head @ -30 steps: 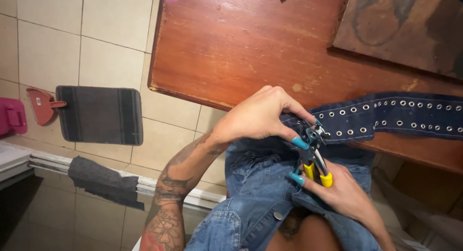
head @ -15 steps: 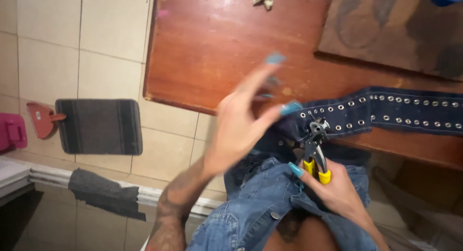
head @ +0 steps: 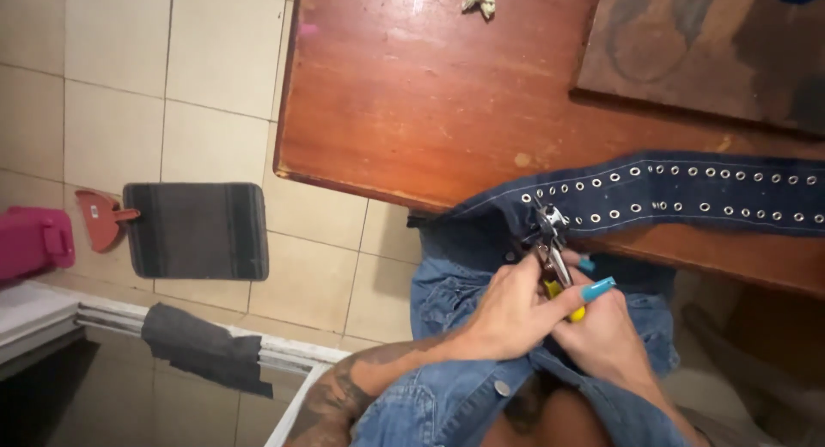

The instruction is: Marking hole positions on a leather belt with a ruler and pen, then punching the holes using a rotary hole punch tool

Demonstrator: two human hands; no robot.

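Both the left hand (head: 513,314) and the right hand (head: 601,331) are closed around the yellow-handled metal eyelet pliers (head: 550,245), whose head bites the near edge of the dark blue denim strip studded with silver eyelets (head: 670,193). A clean set likely wants the strip flat and the squeeze square. The strip lies along the worn reddish wooden tabletop (head: 430,103), above a pale tiled floor (head: 112,60) with a grey striped mat (head: 196,230).
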